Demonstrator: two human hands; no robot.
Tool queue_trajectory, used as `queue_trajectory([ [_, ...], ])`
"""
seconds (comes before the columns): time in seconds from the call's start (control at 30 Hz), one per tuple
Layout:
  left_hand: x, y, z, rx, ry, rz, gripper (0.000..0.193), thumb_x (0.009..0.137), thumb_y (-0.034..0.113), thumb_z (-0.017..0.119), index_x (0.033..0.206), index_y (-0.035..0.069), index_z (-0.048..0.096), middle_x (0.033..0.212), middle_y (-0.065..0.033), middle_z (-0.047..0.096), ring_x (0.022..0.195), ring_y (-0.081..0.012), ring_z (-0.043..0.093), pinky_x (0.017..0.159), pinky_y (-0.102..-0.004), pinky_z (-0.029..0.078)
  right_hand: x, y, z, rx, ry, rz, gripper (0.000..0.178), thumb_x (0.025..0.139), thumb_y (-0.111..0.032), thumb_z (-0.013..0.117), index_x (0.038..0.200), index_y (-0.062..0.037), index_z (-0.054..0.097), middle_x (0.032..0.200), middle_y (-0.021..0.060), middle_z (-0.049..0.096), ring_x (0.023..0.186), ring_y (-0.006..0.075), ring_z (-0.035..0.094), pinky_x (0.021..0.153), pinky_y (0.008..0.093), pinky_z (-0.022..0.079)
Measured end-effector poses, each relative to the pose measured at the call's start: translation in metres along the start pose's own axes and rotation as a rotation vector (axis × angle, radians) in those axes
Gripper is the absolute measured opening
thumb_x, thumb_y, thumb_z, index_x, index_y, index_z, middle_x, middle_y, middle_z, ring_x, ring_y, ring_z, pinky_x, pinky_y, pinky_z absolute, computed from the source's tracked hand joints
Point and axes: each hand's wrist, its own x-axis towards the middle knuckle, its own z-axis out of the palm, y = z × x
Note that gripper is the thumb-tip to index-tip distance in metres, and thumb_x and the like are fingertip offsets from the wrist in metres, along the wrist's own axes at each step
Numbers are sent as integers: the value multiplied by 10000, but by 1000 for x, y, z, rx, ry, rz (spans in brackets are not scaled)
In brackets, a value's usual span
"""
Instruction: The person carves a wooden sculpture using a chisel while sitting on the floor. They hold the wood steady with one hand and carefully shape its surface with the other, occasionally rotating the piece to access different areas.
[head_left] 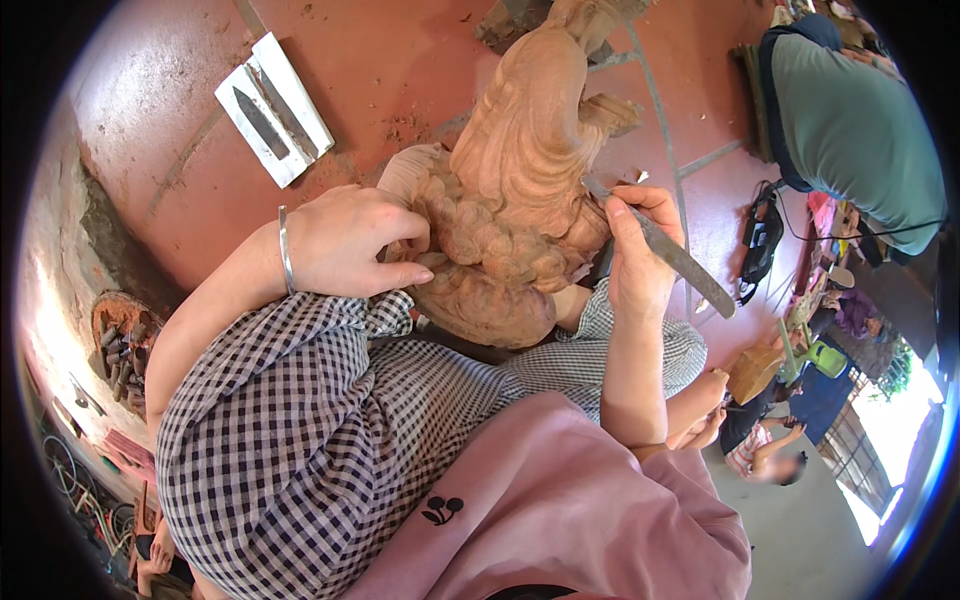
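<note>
A reddish-brown carved wooden statue (525,150) with draped folds and a lumpy, cloud-like base leans away from me between my legs. My left hand (350,240), with a silver bangle on its wrist, lies over the left side of the base, its fingers curled round the wood and the thumb stretched along it. My right hand (640,245) grips a flat, narrow metal file (690,268) between thumb and fingers. The file's far tip touches or nearly touches the statue's right side; its other end sticks out past my hand to the lower right.
A white slab (275,110) with a dark pointed shape lies on the red tiled floor (370,60), among wood crumbs. At left, a round container (122,350) holds dark tool pieces. A black bag (762,240) and a person in a green top (850,130) are at right.
</note>
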Motion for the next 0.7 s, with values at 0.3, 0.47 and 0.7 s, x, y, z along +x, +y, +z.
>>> queue_trajectory([
  [0.3, 2, 4, -4, -26, -129, -96, 322, 830, 319, 691, 987, 40, 670, 745, -148, 658, 707, -300, 660, 661, -408, 504, -5, -18, 30, -673, -126, -520, 107, 760, -42, 750, 843, -50, 683, 804, 61, 703, 1107, 290, 623, 1085, 519, 352],
  [0.47, 1, 1, 0, -8, -65, -47, 329, 832, 311, 690, 989, 24, 656, 781, -152, 659, 746, -310, 660, 680, -416, 508, -1, -24, 42, -796, -207, -570, 92, 722, -21, 739, 782, -55, 679, 765, 71, 686, 1068, 317, 642, 1087, 552, 343],
  [0.7, 0, -3, 1, -16, -54, -45, 347, 825, 310, 701, 1000, 14, 652, 804, -163, 660, 764, -329, 658, 700, -426, 512, 2, -34, 39, -744, -280, -471, 81, 718, 32, 704, 755, -19, 653, 720, 90, 652, 1001, 314, 657, 981, 427, 484],
])
